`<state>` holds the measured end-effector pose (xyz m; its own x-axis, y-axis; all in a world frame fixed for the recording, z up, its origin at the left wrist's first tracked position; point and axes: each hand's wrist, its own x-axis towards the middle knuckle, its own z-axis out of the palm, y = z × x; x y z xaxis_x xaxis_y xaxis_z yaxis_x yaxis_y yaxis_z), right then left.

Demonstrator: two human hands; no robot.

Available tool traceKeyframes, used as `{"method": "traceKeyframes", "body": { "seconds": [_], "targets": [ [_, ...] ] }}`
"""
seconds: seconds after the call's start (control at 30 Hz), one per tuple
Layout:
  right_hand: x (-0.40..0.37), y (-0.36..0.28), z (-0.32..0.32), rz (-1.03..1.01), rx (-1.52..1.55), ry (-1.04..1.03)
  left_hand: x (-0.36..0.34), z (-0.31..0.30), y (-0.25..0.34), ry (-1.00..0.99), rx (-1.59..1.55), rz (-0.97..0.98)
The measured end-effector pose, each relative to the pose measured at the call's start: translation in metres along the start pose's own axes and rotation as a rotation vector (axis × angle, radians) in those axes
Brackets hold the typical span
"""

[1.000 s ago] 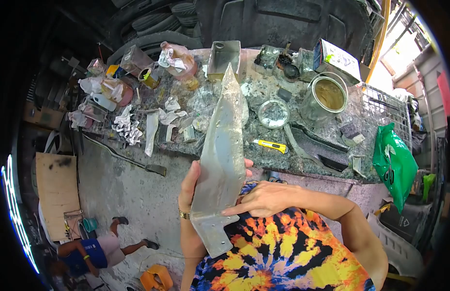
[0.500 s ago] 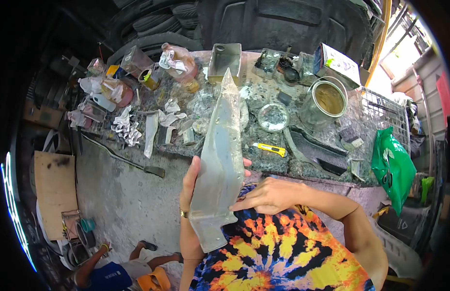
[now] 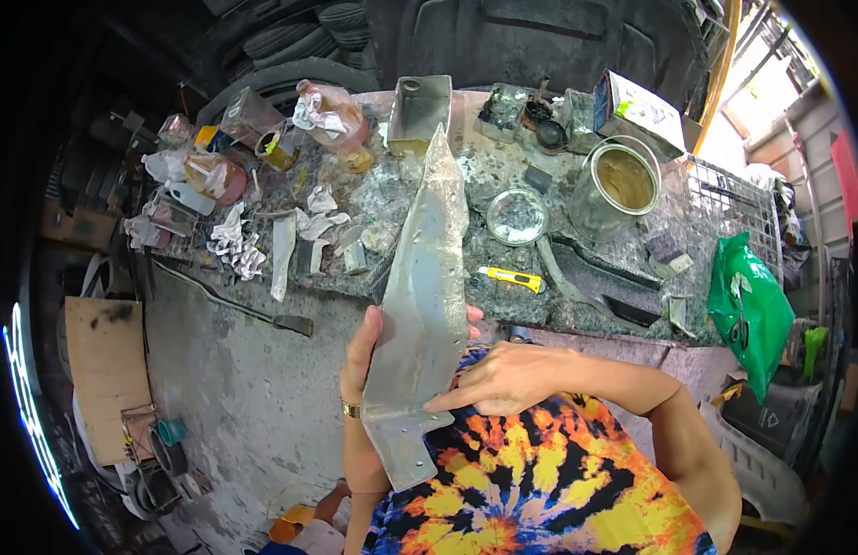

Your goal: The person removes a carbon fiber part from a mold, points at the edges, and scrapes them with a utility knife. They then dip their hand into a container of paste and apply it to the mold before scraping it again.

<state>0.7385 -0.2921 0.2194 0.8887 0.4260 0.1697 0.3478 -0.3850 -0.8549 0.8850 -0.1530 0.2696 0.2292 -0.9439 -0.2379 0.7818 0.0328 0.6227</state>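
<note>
A long grey panel [image 3: 415, 305], pointed at its top and with small holes in its lower flange, stands nearly upright before me. My left hand [image 3: 362, 351] is wrapped round it from behind, its thumb on the left edge and fingertips showing past the right edge. My right hand [image 3: 492, 381] has its index finger stretched out, the tip touching the panel near the lower bend; its other fingers are curled, with nothing seen in them. Beyond the panel, a yellow utility knife [image 3: 510, 279] lies on the workbench [image 3: 503, 313].
On the workbench are a large metal can [image 3: 614, 190], a round clear lid [image 3: 517, 217], a black curved part [image 3: 604, 273], a metal tin [image 3: 419, 116] and crumpled paper [image 3: 234, 242]. A green bag [image 3: 749, 310] hangs at the right. Another person's arm [image 3: 332, 502] shows at the lower left.
My right index fingertip has slid slightly left across the panel near the bend. The bench appears slightly shifted in view. The other person at the lower left has moved mostly out of sight.
</note>
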Motion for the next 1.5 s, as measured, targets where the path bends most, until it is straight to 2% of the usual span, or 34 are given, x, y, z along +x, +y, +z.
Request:
{"method": "traceKeyframes", "body": {
  "seconds": [0.07,0.3,0.47,0.7,0.77,0.9,0.97,1.03,1.13,1.17,1.23,1.27,1.37,1.47,1.5],
  "targets": [
    [0.002,-0.002,-0.002,0.014,-0.164,-0.098,0.001,0.003,-0.001,0.004,-0.003,0.011],
    [0.004,-0.002,0.001,-0.001,-0.315,-0.131,0.004,0.002,0.000,0.009,-0.037,-0.034],
    [-0.002,0.000,0.005,0.014,-0.394,-0.080,0.002,-0.003,-0.003,0.020,-0.054,-0.045],
    [0.003,0.000,0.008,-0.016,-0.272,-0.066,0.003,-0.001,-0.005,0.046,0.016,-0.050],
    [-0.001,0.003,0.011,-0.042,-0.296,0.041,0.002,-0.001,-0.005,0.042,0.014,-0.047],
    [-0.015,0.002,-0.002,0.029,-0.483,0.077,-0.001,0.001,-0.003,0.067,-0.003,-0.046],
    [-0.021,0.004,-0.007,-0.002,-0.484,0.260,-0.002,0.000,-0.003,0.059,-0.014,-0.046],
    [-0.022,0.006,-0.004,0.011,-0.511,0.317,-0.003,-0.002,-0.002,-0.033,-0.059,-0.048],
    [-0.017,0.000,0.005,0.021,-0.562,0.084,0.001,-0.003,-0.002,-0.023,-0.034,-0.024],
    [-0.017,0.001,0.012,0.020,-0.560,0.086,0.000,-0.005,-0.003,-0.021,-0.033,-0.025],
    [-0.016,0.007,0.025,-0.056,-0.252,0.141,0.000,-0.008,-0.003,-0.045,-0.032,-0.006],
    [-0.016,0.003,0.020,-0.024,-0.187,0.129,-0.002,-0.008,-0.004,-0.043,-0.031,-0.005],
    [-0.010,-0.003,0.018,0.030,-0.171,0.034,-0.010,-0.003,-0.011,-0.100,-0.065,0.060],
    [-0.001,-0.004,0.023,0.024,-0.232,-0.048,-0.013,0.004,-0.012,0.032,-0.108,0.077],
    [-0.003,-0.006,0.022,0.019,-0.226,-0.048,-0.012,-0.001,-0.011,-0.014,0.020,0.128]
  ]
}}
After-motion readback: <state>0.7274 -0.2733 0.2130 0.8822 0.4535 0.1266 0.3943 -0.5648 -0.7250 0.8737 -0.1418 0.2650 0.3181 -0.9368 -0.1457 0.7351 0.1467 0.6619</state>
